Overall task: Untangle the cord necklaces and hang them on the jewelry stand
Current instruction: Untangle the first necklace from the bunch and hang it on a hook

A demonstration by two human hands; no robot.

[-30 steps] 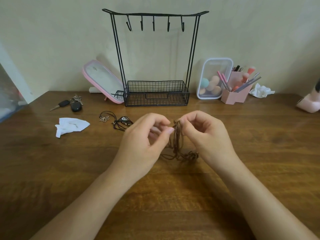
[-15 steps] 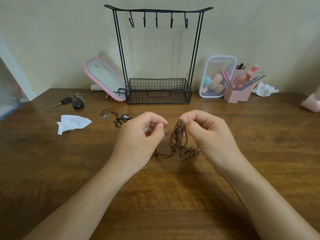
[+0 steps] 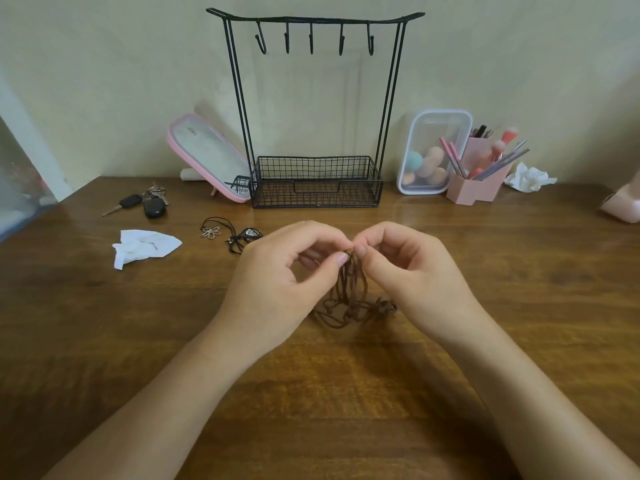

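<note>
Jewelry stand (image 3: 315, 109): five hooks bare. Brown cord tangle (image 3: 349, 292): pinched at top by left hand (image 3: 277, 275) and right hand (image 3: 412, 271), knotted. Black necklaces (image 3: 232, 233): untouched on table.

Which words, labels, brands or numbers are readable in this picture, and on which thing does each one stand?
None can be read.
The car key fob shows no legible brand; any print on it is too small to tell.
The small oval mark at the top of the pink mirror is too blurred to read.
</note>
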